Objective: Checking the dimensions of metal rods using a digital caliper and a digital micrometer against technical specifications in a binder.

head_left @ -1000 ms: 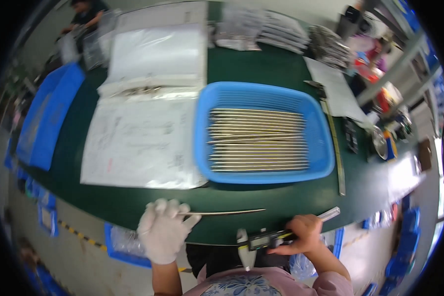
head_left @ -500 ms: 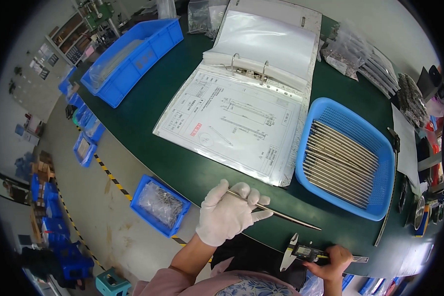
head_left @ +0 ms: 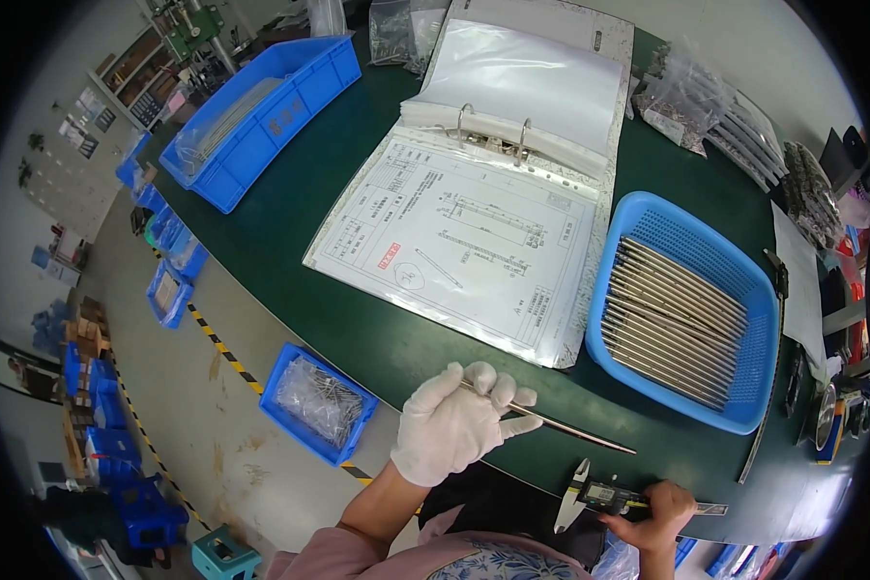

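My left hand (head_left: pixel 451 425), in a white glove, is closed around one end of a thin metal rod (head_left: pixel 582 435). The rod's free end slants down to the right over the front of the green table. Bare, my right hand (head_left: pixel 659 517) grips a digital caliper (head_left: pixel 604 497) near the table's front edge, its jaws pointing left and apart from the rod. To the right, a light blue perforated basket (head_left: pixel 604 358) holds several similar rods lying side by side. An open ring binder (head_left: pixel 435 261) with a technical drawing in a clear sleeve lies beyond my left hand.
A long blue bin (head_left: pixel 261 145) with bagged parts stands at the far left of the green table (head_left: pixel 348 338). Bagged rods (head_left: pixel 744 145) lie at the back right. A long metal rule (head_left: pixel 759 435) lies beside the basket. Another blue bin (head_left: pixel 285 414) sits below the table's left edge.
The whole view has shifted slightly. Both hands keep their holds on the rod and the caliper, with hardly any movement between them.
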Demonstrator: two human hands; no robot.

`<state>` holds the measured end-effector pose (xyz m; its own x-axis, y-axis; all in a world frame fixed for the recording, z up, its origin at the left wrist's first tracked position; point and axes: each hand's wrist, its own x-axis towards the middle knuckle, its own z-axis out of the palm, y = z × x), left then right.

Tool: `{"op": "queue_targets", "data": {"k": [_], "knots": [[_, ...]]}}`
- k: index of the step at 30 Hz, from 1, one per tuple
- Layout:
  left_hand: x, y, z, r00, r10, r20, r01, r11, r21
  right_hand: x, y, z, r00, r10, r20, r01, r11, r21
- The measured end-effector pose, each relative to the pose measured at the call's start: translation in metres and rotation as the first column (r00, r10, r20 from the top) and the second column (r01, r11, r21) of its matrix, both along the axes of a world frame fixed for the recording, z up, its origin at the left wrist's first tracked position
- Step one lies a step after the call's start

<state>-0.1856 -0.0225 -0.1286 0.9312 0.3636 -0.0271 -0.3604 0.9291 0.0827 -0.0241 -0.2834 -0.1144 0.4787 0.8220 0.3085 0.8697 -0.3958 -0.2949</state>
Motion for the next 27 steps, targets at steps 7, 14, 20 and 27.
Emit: {"op": "queue_targets", "data": {"k": [7, 14, 20, 27], "knots": [[0.002, 0.0, 0.002, 1.0, 0.011, 0.018, -0.012, 1.0, 0.024, 0.001, -0.002, -0.002, 1.0, 0.001, 0.019, -0.001, 1.0, -0.011], [-0.003, 0.001, 0.006, 0.999, -0.003, -0.038, 0.007, 0.995, 0.097, 0.006, 0.002, 0.005, 0.999, 0.033, 0.003, -0.033, 0.999, 0.038], [0.001, -0.012, 0.022, 0.929, 0.22, -0.299, -0.029, 0.846, 0.532, 0.05, -0.035, 0.045, 0.977, -0.139, 0.162, 0.104, 0.972, 0.209], [-0.001, -0.019, 0.039, 0.756, 0.339, -0.56, 0.095, 0.79, 0.606, 0.18, -0.06, 0.061, 0.675, -0.673, -0.304, 0.736, 0.585, 0.34]]}}
